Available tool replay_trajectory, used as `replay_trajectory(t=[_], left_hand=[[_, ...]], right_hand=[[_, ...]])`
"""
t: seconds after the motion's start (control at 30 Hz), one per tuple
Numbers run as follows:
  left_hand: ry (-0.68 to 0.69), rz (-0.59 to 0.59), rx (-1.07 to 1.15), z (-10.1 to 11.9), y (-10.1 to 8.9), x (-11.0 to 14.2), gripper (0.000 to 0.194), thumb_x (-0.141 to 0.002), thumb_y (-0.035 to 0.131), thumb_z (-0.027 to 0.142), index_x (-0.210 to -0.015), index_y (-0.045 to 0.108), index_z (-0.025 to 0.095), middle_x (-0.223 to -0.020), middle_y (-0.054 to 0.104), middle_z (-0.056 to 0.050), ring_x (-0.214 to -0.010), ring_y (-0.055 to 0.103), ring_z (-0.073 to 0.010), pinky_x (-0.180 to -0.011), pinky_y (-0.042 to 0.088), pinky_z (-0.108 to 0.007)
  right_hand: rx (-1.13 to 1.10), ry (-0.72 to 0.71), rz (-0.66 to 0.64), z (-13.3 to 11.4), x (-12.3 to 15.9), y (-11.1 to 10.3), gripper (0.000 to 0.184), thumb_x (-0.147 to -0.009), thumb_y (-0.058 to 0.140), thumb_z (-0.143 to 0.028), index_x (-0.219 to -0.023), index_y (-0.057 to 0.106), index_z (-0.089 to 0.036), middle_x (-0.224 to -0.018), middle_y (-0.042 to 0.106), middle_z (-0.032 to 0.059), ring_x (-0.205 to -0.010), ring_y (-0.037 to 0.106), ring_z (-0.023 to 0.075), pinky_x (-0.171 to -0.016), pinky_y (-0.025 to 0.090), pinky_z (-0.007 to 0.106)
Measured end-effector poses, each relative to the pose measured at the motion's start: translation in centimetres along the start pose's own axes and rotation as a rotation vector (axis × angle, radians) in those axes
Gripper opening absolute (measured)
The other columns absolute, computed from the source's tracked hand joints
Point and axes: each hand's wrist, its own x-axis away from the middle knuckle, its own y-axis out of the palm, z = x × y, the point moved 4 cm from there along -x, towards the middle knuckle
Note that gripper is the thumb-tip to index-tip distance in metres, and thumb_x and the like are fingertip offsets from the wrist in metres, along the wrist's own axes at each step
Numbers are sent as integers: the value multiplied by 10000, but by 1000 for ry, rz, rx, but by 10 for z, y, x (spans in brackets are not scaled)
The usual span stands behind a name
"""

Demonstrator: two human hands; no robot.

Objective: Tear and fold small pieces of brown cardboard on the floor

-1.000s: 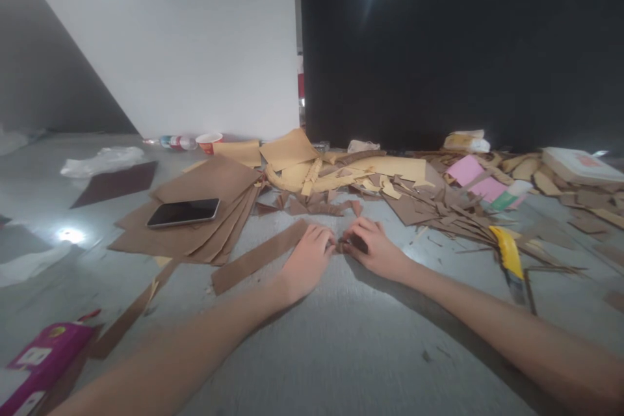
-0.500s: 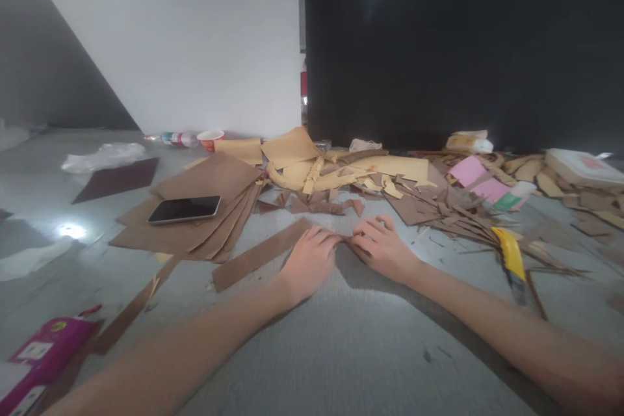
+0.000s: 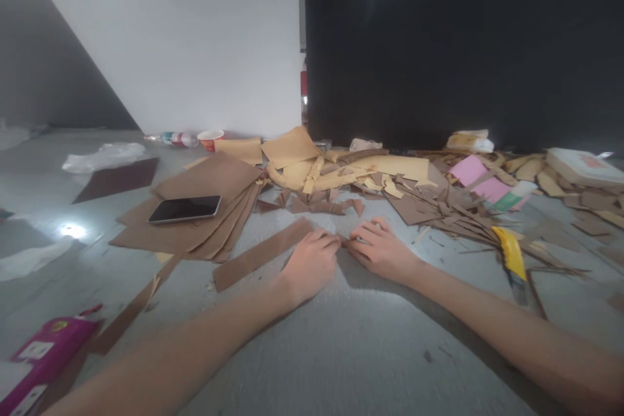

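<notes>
Both hands (image 3: pixel 312 263) (image 3: pixel 377 250) close together, fingers bent, forearms angled inward.

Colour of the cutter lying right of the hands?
The cutter is yellow, best seen in the head view.

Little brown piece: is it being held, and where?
The left hand and right hand seem to pinch the little brown piece from opposite sides; fingers hide most of it.

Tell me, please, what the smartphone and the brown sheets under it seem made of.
Smartphone: front probably glass, smooth by its even black sheen; pale rim, metal or plastic. Brown sheets: matte, likely thick paper or thin card, judging by their thin, fanned edges.
</notes>
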Motion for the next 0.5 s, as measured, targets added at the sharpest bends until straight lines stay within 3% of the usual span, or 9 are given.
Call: replay_trajectory(t=[0.3,0.5], left_hand=[[35,-37,-25,0,2,0,294,-981,506,69,-1112,755,155,-1224,755,-94,-1154,633,-268,-1028,529,-436],[55,-77,-34,1,2,-1,322,-1007,474,86,-1168,747,145,-1232,755,-101,-1147,635,-263,-1024,528,-424]], right_hand=[[-91,11,15,-2,-2,0,263,-1084,483,-244,-971,721,-236,-950,705,55,-923,619,215,-945,340,423],[-247,187,50,5,-4,4,231,-1067,525,-288,-912,685,-227,-913,715,41,-886,652,208,-949,370,417]])
